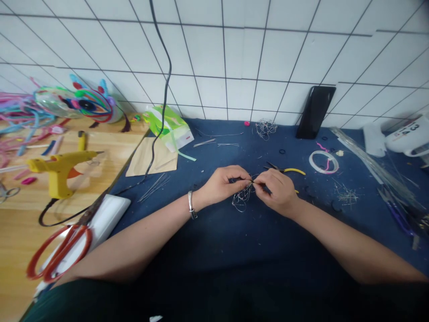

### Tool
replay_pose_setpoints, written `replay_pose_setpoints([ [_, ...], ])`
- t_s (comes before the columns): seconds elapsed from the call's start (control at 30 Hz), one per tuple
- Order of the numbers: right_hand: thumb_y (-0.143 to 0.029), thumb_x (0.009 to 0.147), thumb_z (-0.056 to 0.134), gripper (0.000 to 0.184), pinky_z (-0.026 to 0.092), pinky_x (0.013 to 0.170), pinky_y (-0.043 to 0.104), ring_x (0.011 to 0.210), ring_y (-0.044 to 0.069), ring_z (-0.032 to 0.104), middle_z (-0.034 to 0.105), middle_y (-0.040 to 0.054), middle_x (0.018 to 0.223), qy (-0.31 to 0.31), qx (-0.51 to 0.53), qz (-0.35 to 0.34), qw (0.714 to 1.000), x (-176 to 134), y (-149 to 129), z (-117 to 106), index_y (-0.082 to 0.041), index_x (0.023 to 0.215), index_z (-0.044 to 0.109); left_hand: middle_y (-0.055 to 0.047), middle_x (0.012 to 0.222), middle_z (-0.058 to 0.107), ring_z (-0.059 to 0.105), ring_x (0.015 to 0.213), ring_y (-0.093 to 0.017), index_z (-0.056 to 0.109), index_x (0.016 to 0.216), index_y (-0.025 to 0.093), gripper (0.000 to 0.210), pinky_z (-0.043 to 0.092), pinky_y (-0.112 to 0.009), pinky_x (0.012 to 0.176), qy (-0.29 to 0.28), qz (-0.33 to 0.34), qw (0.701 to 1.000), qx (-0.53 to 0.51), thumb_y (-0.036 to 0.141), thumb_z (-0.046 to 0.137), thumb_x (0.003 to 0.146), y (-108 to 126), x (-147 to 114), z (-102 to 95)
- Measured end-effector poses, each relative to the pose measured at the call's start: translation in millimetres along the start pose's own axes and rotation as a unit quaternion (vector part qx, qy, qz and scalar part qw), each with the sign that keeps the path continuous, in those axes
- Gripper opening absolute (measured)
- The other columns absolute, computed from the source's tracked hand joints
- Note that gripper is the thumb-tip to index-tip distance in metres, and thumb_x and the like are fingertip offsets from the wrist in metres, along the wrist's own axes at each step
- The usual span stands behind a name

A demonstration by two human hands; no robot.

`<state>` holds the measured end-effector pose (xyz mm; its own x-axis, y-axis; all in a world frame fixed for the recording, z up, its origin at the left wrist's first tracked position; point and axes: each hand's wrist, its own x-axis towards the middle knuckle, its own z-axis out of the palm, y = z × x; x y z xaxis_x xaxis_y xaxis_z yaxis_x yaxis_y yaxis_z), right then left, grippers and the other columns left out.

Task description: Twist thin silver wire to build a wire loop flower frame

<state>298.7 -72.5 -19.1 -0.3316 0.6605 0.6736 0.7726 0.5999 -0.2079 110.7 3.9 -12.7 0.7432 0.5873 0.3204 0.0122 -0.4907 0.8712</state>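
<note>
A tangled bundle of thin silvery wire [241, 199] hangs just below my fingertips, over the dark blue cloth. My left hand [229, 182] pinches wire at the top of the bundle between thumb and forefinger. From the other side, my right hand [275, 190] grips the same spot, its fingertips almost touching the left ones. The exact piece between the fingertips is too small to make out. Partly behind my right hand lie yellow-handled pliers [295, 171], their dark jaws pointing left.
On the wooden table at left are a yellow glue gun [63, 167] and orange-handled scissors [62, 255]. A phone [315, 112] leans on the tiled wall. Another wire tangle [266, 129], a ring-shaped spool [323, 162] and purple-handled pliers [397, 214] lie around. A black cable [163, 112] hangs down.
</note>
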Motion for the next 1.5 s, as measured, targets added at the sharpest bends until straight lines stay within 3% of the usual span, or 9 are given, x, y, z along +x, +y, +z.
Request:
replay_pose_setpoints([
  [0.4,-0.009,0.079,0.053,0.015,0.051,0.069,0.033,0.073,0.015,0.058,0.064,0.0034,0.079,0.008,0.061,0.029,0.998,0.5,-0.1,1.4,-0.019,0.09,0.057,-0.005,0.086,0.067,0.062,0.077,-0.012,0.069,0.086,0.018,0.016,0.051,-0.026,0.07,0.017,-0.064,0.996,-0.053,0.029,0.058,0.084,-3.9,-2.6,3.5],
  [0.93,-0.008,0.078,0.055,0.011,0.051,0.067,0.032,0.07,0.016,0.057,0.063,0.0043,0.075,0.002,-0.003,0.004,1.0,-0.5,-1.4,0.9,-0.017,0.084,0.055,-0.004,0.084,0.068,0.062,0.081,-0.013,0.068,0.084,0.018,0.012,0.051,-0.028,0.077,0.014,0.011,0.999,0.034,0.019,0.056,0.084,2.0,-1.2,6.7],
  [1.23,-0.009,0.08,0.053,0.011,0.05,0.069,0.032,0.073,0.016,0.057,0.063,0.0044,0.078,-0.005,0.02,0.006,1.0,-2.1,0.9,3.1,-0.018,0.086,0.055,-0.005,0.086,0.069,0.062,0.082,-0.013,0.068,0.084,0.016,0.013,0.05,-0.028,0.077,0.011,0.027,0.998,0.046,0.017,0.054,0.084,2.5,-1.6,5.5],
  [1.5,-0.009,0.08,0.052,0.012,0.05,0.068,0.033,0.072,0.017,0.056,0.062,0.0043,0.077,-0.007,0.002,-0.004,1.0,-2.9,0.1,2.0,-0.019,0.086,0.054,-0.003,0.081,0.065,0.059,0.077,-0.011,0.064,0.08,0.015,0.013,0.047,-0.026,0.073,0.041,0.012,0.997,0.063,0.01,0.053,0.081,5.1,-4.3,9.4],
])
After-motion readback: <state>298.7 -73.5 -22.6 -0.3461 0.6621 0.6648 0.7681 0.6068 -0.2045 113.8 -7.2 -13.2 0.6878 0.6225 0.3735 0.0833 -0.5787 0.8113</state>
